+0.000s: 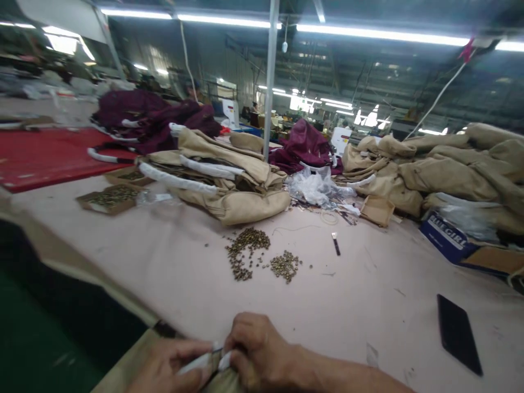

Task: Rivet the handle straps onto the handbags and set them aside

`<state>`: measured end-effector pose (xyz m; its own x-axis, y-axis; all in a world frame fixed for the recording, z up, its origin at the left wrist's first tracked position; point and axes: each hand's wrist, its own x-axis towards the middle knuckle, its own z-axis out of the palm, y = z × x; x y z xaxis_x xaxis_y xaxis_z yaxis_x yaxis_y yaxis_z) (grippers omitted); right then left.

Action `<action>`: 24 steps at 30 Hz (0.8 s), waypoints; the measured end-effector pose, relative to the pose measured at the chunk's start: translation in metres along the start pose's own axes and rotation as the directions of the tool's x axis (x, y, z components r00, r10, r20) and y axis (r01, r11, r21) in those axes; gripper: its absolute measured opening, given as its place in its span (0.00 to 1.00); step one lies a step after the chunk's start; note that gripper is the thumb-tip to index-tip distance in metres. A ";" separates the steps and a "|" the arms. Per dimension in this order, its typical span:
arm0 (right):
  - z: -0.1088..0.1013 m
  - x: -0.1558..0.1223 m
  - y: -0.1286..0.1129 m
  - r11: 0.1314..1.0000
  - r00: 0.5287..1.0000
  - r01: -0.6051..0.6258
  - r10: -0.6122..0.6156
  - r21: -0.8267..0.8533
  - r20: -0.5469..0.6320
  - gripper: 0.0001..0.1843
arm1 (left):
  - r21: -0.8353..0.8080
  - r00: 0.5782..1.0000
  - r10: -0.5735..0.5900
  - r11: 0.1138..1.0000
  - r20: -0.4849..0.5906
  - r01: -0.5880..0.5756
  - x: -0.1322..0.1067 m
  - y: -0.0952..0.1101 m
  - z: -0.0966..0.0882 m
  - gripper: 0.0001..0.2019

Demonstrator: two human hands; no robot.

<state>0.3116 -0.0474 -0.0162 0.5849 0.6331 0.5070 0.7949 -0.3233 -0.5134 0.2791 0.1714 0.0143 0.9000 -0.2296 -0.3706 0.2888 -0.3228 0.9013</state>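
Observation:
My left hand [170, 363] and my right hand [257, 352] meet at the bottom edge of the view, both pinched on a tan garment [123, 368] with a white-wrapped strip [200, 360] between the fingers. The garment lies over the near edge of the pink table [368, 305]. Two small heaps of brass snap buttons [248, 251] lie on the table just beyond my hands.
A stack of tan garments [221, 174] with white-wrapped strips sits mid-table, more tan garments [450, 169] at right, maroon ones [151, 117] behind. Cardboard trays of buttons [110, 197] at left, crumpled plastic [313, 188], a blue box [448, 240], a black phone [458, 333], a metal pole [270, 76].

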 end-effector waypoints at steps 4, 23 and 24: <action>-0.006 -0.015 -0.032 0.974 0.984 -0.142 0.158 0.176 -0.083 0.04 | -0.106 0.997 0.076 0.992 -0.003 -0.076 -0.033 0.023 0.017 0.09; -0.028 -0.040 -0.020 0.666 0.797 -0.575 0.326 0.475 0.508 0.16 | -0.252 0.993 -0.057 0.964 0.106 0.082 -0.042 0.004 0.030 0.16; -0.028 -0.039 -0.021 0.660 0.789 -0.585 0.329 0.471 0.519 0.15 | -0.212 0.993 -0.057 0.974 0.102 0.078 -0.043 0.007 0.031 0.15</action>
<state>0.2763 -0.0853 -0.0058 0.6391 0.7584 -0.1278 0.1071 -0.2524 -0.9617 0.2323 0.1507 0.0292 0.8439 -0.3031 -0.4426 0.4209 -0.1374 0.8966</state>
